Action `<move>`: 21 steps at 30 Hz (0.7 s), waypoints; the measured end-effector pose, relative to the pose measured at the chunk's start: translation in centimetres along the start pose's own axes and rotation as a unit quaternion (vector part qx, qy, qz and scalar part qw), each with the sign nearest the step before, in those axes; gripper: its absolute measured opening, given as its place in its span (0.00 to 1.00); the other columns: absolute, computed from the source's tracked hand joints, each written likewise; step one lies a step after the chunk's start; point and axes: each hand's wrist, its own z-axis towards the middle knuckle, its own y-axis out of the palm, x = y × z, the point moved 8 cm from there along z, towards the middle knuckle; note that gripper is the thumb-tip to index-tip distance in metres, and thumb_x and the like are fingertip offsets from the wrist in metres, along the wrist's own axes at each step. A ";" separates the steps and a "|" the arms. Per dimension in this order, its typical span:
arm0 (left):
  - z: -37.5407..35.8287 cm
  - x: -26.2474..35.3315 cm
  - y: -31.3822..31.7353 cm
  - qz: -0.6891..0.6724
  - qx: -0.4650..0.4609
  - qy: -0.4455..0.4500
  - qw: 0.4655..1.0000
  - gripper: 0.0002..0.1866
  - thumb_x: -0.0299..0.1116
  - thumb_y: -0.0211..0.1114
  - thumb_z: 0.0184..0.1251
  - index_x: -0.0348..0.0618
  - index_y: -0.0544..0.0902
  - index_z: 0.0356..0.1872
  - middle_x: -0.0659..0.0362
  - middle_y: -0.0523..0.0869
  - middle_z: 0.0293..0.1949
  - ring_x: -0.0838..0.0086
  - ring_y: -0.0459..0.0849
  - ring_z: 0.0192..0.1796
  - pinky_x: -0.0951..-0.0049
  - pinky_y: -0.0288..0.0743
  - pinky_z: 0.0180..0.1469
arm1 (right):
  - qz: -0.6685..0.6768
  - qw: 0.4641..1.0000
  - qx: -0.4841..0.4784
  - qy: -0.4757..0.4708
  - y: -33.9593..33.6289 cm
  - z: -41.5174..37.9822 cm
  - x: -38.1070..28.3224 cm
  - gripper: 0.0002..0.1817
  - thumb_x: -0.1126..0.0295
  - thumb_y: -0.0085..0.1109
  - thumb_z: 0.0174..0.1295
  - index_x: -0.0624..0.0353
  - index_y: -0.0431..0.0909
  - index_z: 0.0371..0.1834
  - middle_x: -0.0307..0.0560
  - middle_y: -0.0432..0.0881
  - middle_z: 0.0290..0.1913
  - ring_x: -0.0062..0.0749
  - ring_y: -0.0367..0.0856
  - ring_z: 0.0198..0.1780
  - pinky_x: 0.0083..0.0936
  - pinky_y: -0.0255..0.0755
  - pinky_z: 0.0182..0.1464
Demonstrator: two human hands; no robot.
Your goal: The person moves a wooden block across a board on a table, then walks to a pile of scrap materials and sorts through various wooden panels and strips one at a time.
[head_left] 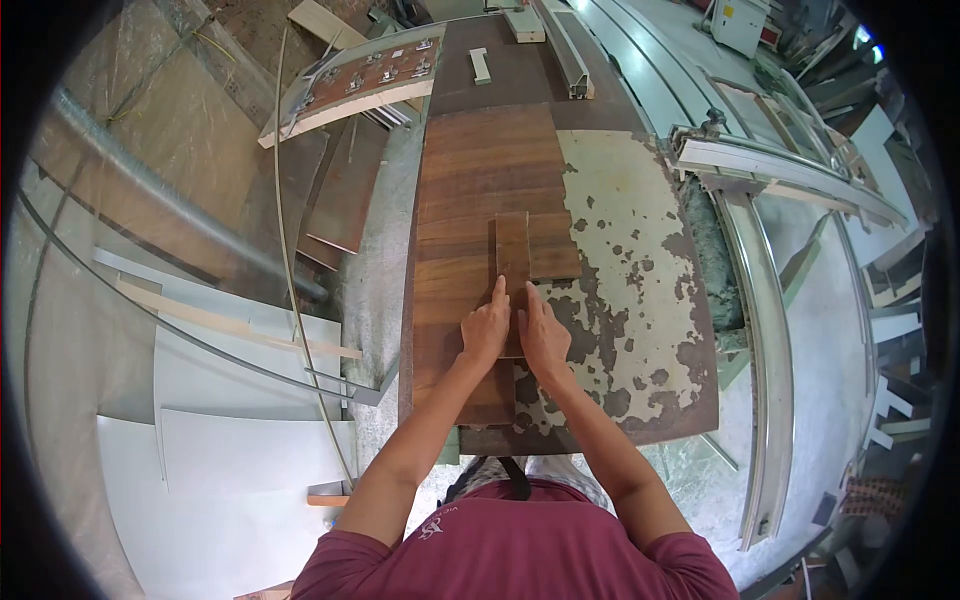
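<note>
A narrow dark-brown wooden strip point(512, 245) lies lengthwise on the workbench, over larger wood-grain boards point(480, 165). My left hand point(486, 326) rests at the strip's left side, its index finger stretched forward onto the surface. Along the right edge lies my right hand point(544, 335), fingers extended and pointing forward. Both hands look open, though their undersides and thumbs are partly hidden. A short wooden piece point(554, 250) sits against the strip's right side, beyond my right fingertips. The strip's near end shows between my wrists.
The bench top point(640, 200) has peeling pale patches on the right. A small pale block point(480, 66) and a metal profile point(566, 50) lie at the far end. A panel with metal fittings point(370, 75) stands far left. Metal rails point(760, 350) run along the right.
</note>
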 end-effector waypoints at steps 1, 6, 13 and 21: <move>0.4 0.0 0.3 -0.005 -0.005 0.000 1.000 0.23 0.38 0.48 0.67 0.46 0.63 0.62 0.50 0.82 0.20 0.57 0.82 0.24 0.59 0.76 0.26 | -0.009 1.000 -0.008 -0.015 -0.4 0.2 -0.3 0.22 0.62 0.49 0.61 0.48 0.63 0.60 0.49 0.77 0.36 0.46 0.79 0.31 0.38 0.73 0.30; 2.3 0.2 1.0 0.005 -0.012 -0.013 1.000 0.23 0.40 0.46 0.68 0.47 0.62 0.63 0.48 0.82 0.22 0.55 0.83 0.26 0.57 0.77 0.29 | -0.069 0.995 0.037 -0.064 1.3 2.3 0.4 0.23 0.65 0.50 0.60 0.46 0.64 0.60 0.48 0.75 0.34 0.43 0.79 0.30 0.34 0.73 0.29; 5.7 -0.3 1.8 0.010 -0.019 -0.032 0.999 0.23 0.41 0.44 0.68 0.47 0.62 0.63 0.46 0.83 0.25 0.54 0.83 0.29 0.55 0.77 0.32 | -0.123 0.990 0.024 -0.061 1.8 5.9 0.0 0.23 0.69 0.50 0.58 0.46 0.65 0.59 0.46 0.75 0.36 0.40 0.81 0.34 0.33 0.75 0.32; 9.8 -1.1 2.4 0.007 -0.032 -0.031 0.999 0.23 0.41 0.42 0.69 0.47 0.61 0.64 0.46 0.83 0.26 0.54 0.83 0.30 0.56 0.77 0.32 | -0.149 0.986 0.027 -0.074 2.5 9.9 -0.6 0.24 0.71 0.49 0.57 0.50 0.65 0.60 0.45 0.75 0.38 0.38 0.80 0.36 0.33 0.75 0.35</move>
